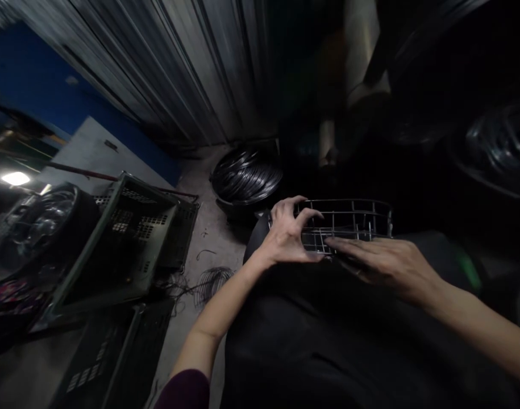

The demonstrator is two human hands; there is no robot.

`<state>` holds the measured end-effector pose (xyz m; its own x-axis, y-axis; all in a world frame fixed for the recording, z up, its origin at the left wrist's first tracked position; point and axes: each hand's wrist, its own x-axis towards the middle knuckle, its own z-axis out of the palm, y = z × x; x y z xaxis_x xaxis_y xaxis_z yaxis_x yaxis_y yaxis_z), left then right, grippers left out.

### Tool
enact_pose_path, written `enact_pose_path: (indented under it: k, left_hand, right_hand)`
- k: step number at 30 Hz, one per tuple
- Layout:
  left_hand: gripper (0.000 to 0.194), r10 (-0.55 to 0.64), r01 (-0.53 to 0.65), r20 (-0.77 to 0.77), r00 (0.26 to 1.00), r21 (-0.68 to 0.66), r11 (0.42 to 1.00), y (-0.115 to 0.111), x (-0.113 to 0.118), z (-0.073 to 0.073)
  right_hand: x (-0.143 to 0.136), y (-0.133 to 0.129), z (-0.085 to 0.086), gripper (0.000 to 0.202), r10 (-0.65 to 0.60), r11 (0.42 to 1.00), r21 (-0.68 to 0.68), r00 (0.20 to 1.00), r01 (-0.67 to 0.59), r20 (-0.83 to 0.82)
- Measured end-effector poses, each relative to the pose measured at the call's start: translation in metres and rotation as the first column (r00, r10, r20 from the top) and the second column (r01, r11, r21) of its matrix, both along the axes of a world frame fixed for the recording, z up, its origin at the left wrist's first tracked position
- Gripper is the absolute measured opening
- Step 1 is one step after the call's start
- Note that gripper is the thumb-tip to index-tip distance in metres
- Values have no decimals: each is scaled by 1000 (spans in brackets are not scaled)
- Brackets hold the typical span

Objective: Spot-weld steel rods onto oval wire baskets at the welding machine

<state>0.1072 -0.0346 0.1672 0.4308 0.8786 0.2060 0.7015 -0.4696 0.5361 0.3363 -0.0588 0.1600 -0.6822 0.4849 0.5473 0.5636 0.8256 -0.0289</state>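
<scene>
A small wire basket (353,213) of thin metal rods is tilted above my dark-clad lap. My left hand (287,230) is closed around its left end, with curled fingers over the upper rods and the thumb along the lower edge. Against the basket's near side, my right hand (383,261) lies with its fingers stretched out toward the left hand, touching the lower rods. That hand's thumb is hard to make out. Part of the basket's near side is hidden behind my hands.
A coil of dark wire (246,176) sits in a round container beyond my lap. To the left are a green plastic crate (115,244) and another coil (50,221). Loose wire (212,284) lies on the floor. A pale post (362,45) stands at upper right.
</scene>
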Motion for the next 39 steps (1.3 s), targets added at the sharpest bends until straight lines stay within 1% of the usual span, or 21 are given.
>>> enact_pose_path:
  k: [2,4,6,8,10,13,15,17,21,25,31,35,39]
  left_hand:
    - [78,-13,13,-31,999,18,1000,8,2,0]
    - [78,-47,47,-43,998,5,999,13,2,-1]
    - [85,-123,120,-55,991,-39,992,18,0,-3]
    - [94,-221,214,-80,972,-85,973,23,-2,-2]
    - [96,-272,259,-125,954,-110,960,29,-3,0]
    - [94,-256,233,-195,947,-135,963,36,-3,3]
    - [96,-242,216,-203,949,-141,966,39,-2,4]
    - [96,-228,209,-182,956,-120,971,41,-2,6]
    - [90,-197,191,-126,972,-55,980,50,-5,13]
    - [92,-193,191,-101,976,-30,981,64,-7,18]
    - [92,-193,194,-80,978,5,981,84,-3,16]
    - [94,-195,197,-72,978,31,980,94,-1,14]
    - [92,-186,189,-73,980,38,981,103,0,12]
  right_hand:
    - [5,14,-6,32,59,997,-42,998,-60,-28]
    - [9,19,-11,31,71,995,-69,997,-73,-34]
    - [11,17,-14,28,56,995,-78,998,-59,-41]
    - [12,13,-13,25,44,996,-80,998,-47,-49]
    - [11,11,-9,23,17,997,-71,998,-21,-57]
    - [10,13,-4,24,-20,999,-48,997,16,-81]
    - [9,18,-1,24,-26,999,-36,995,23,-96]
    - [9,24,4,23,-16,1000,-21,995,14,-102]
    - [9,41,14,24,29,1000,9,994,-28,-108]
    - [8,56,17,22,46,999,21,993,-44,-112]
    - [11,73,20,20,37,999,24,993,-34,-115]
    - [11,82,23,19,41,999,31,991,-38,-131]
    - [11,90,23,19,45,998,40,989,-40,-143]
